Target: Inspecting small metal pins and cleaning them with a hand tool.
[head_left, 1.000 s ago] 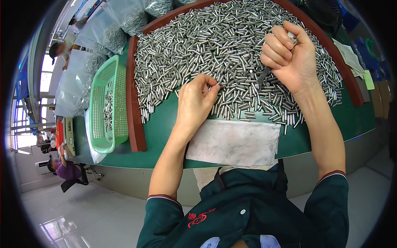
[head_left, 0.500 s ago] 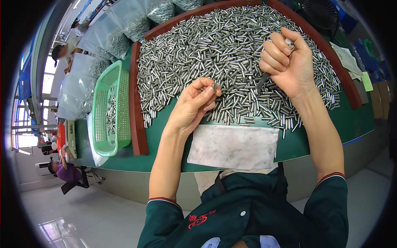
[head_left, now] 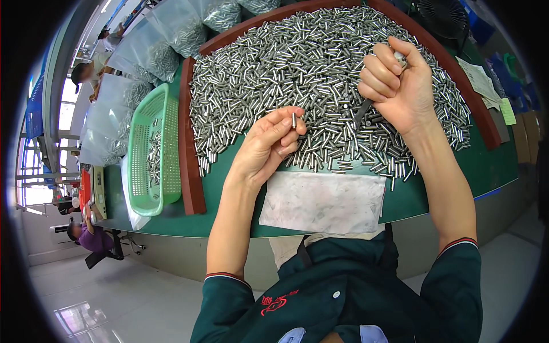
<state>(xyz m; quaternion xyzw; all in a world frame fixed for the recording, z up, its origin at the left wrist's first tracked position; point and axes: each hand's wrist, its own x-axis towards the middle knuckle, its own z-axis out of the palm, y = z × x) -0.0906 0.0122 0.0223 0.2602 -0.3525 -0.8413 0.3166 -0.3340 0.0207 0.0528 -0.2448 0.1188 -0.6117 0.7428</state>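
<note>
My left hand (head_left: 264, 140) is closed over the front of a heap of small metal pins (head_left: 274, 74), its thumb and fingers pinching one metal pin (head_left: 294, 120) upright. My right hand (head_left: 397, 88) makes a fist above the right part of the heap. A dark, narrow strip-like tool (head_left: 362, 110) sticks out below that fist, and something pale (head_left: 400, 57) shows at its top by the thumb. The tool's middle is hidden in the palm, so its kind is unclear. A smudged whitish cloth or sheet (head_left: 323, 201) lies on the green table in front of me.
Dark red bars (head_left: 193, 143) fence the heap. A light green basket (head_left: 171, 177) with some pins stands left, beyond it clear bags (head_left: 154, 60) of metal parts. Papers (head_left: 480, 80) lie at right, a black fan (head_left: 443, 17) behind. Other people work far left.
The pin in my left fingers has turned so that its shiny side shows upright, and the thumb has shifted back from it. My right hand stays nearly still.
</note>
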